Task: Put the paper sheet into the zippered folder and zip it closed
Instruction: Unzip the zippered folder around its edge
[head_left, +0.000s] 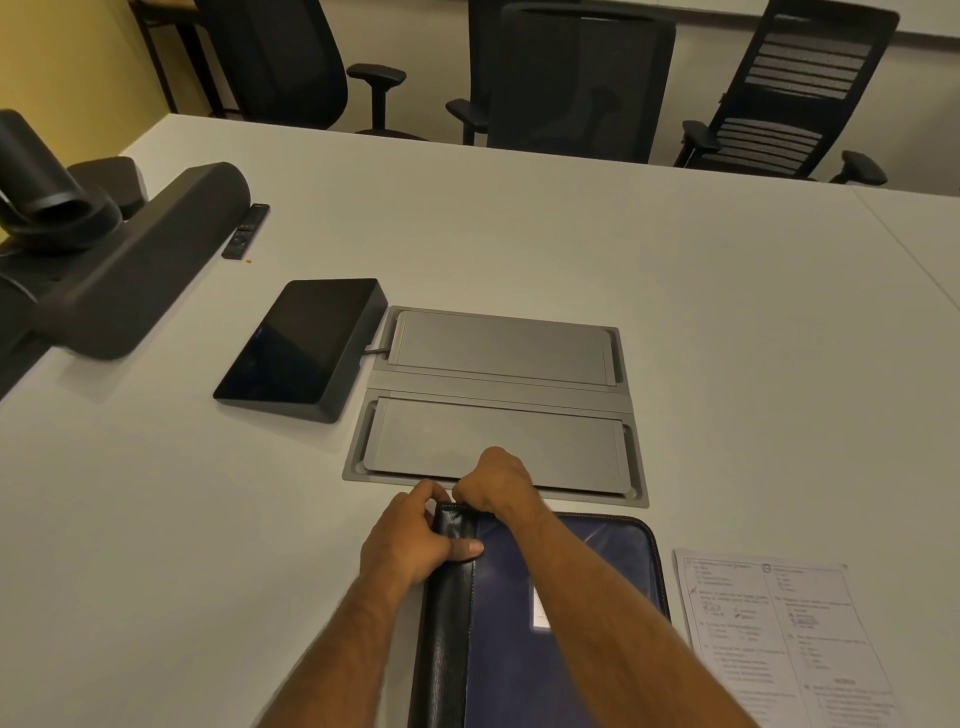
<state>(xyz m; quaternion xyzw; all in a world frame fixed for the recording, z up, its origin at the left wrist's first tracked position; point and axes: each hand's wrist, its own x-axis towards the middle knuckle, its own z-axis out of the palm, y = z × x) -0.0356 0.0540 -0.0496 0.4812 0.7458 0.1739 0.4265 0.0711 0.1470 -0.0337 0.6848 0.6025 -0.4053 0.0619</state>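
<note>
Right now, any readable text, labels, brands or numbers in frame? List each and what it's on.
None can be read.
Paper sheet: printed lines in two columns, too small and blurred to read.
Zippered folder: pale rectangular label on the cover, washed out, no legible text.
Remote: buttons only, markings too small.
Tablet-like device: screen dark, nothing shown.

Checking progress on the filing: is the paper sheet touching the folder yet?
Apart. The head view shows bare table between the paper sheet and the folder, whose right edge lies beside the sheet.
</note>
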